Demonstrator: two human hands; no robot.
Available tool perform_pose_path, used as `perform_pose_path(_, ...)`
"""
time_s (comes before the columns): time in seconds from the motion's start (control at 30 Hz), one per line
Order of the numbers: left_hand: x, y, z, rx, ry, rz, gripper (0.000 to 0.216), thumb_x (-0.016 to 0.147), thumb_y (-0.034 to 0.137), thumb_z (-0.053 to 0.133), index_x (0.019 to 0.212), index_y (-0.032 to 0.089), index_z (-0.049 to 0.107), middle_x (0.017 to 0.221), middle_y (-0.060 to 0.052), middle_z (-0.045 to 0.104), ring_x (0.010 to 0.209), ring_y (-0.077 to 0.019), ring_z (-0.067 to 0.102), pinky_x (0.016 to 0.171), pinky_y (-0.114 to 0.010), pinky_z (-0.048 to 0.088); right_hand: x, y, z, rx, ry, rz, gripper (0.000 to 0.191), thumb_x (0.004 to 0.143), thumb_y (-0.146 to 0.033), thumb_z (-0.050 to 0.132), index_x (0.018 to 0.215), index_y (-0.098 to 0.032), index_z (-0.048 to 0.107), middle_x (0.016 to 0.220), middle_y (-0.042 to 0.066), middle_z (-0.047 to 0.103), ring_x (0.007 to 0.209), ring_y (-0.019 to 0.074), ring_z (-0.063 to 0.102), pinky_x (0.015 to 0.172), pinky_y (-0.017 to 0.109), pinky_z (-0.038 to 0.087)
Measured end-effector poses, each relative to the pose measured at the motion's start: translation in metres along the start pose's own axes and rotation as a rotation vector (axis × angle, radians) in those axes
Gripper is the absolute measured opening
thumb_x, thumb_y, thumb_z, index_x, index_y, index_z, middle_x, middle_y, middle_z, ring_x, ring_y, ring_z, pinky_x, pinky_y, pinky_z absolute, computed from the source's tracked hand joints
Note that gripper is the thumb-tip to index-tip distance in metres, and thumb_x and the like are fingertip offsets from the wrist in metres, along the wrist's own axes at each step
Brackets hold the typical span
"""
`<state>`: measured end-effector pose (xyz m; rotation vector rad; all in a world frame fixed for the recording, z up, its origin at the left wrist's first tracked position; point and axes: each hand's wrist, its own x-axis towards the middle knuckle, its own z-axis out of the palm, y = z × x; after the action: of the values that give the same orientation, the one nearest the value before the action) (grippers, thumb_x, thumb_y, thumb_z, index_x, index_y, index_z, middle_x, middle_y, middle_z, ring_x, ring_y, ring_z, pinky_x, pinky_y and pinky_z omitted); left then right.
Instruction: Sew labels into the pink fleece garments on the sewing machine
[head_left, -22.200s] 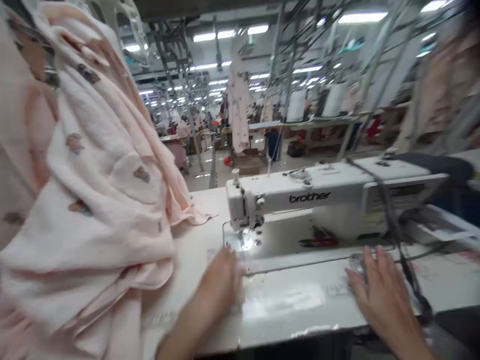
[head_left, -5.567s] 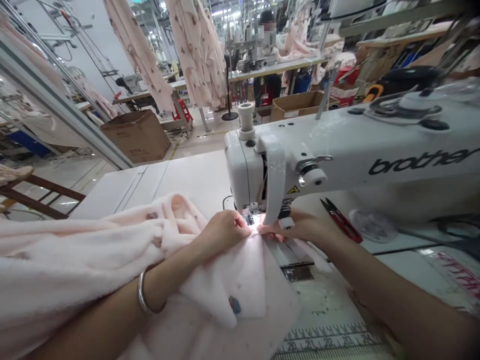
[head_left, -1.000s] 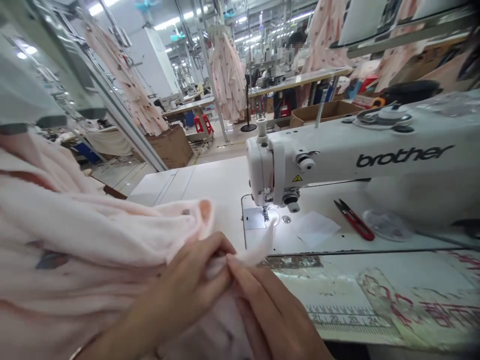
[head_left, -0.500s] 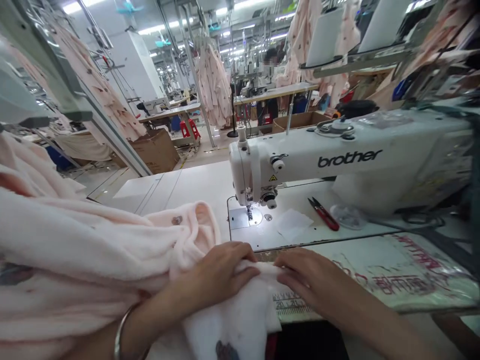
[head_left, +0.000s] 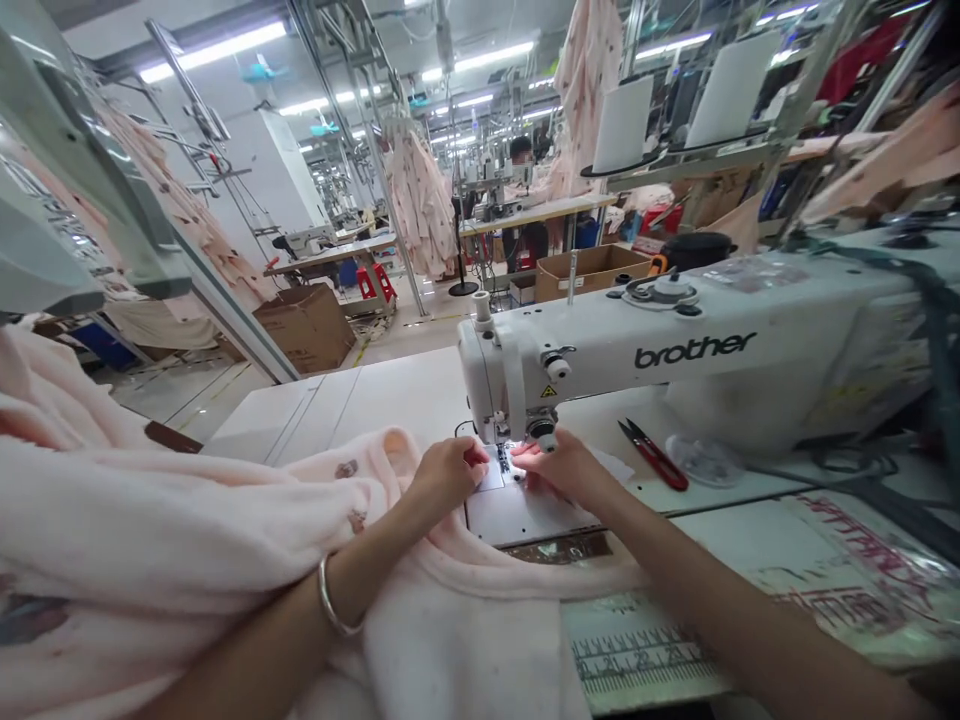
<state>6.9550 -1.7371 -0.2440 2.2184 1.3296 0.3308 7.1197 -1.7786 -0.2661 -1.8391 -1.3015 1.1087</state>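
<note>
Both hands are up at the needle area of a white Brother sewing machine (head_left: 600,335). My left hand (head_left: 450,472), with a bangle on its wrist, has its fingers closed just left of the presser foot (head_left: 503,458). My right hand (head_left: 562,468) reaches in from the right, fingertips pinched together beside the foot. Whatever either hand pinches is too small to make out. A pale pink fleece garment (head_left: 285,510) with printed motifs lies left of the machine and under my left forearm. Its folded edge (head_left: 510,578) runs along the table front below my hands.
Red-handled thread snips (head_left: 652,455) lie on the machine bed, next to a clear plastic piece (head_left: 703,460). A printed ruler (head_left: 645,655) runs along the front edge. White thread cones (head_left: 621,125) stand behind the machine. Cardboard boxes (head_left: 307,325) are on the floor.
Both hands have let go of the garment's edge at the table front and moved up and forward to the needle. The edge now lies loose in a curve.
</note>
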Motion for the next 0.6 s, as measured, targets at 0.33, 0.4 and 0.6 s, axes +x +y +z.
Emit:
perform_pose_path(0.33,-0.001,-0.002,0.008,-0.066,0.069,-0.022,0.016,0.079,0.023,0.051,0.084,0.021,0.066,0.079,0.003,0.069,0.07,-0.0111,0.06,0.063,-0.021,0.042,-0.008,-0.009,0.01,-0.051,0.118,-0.004,0.021,0.086,-0.03,0.057,0.07,-0.016,0.056,0.057,-0.005,0.052,0.049,0.0081,0.048,0.051,0.021,0.041)
perform_pose_path(0.4,-0.005,0.002,0.004,-0.022,0.058,-0.006,0.015,0.078,0.022,0.051,0.083,0.021,0.065,0.076,0.002,0.068,0.071,-0.0131,0.059,0.063,-0.023,0.04,-0.009,-0.009,0.008,-0.055,0.131,-0.007,0.025,0.08,-0.024,0.056,0.057,-0.018,0.05,0.045,-0.006,0.045,0.047,0.0093,0.047,0.049,0.021,0.036)
perform_pose_path(0.6,-0.032,0.023,-0.012,0.24,0.017,0.113,0.014,0.082,0.023,0.049,0.08,0.02,0.063,0.076,-0.002,0.066,0.069,-0.02,0.06,0.061,-0.031,0.039,-0.015,-0.003,-0.002,0.061,-0.055,-0.019,0.007,0.065,-0.017,0.056,0.059,-0.019,0.055,0.039,-0.007,0.047,0.038,0.0083,0.042,0.042,0.019,0.03)
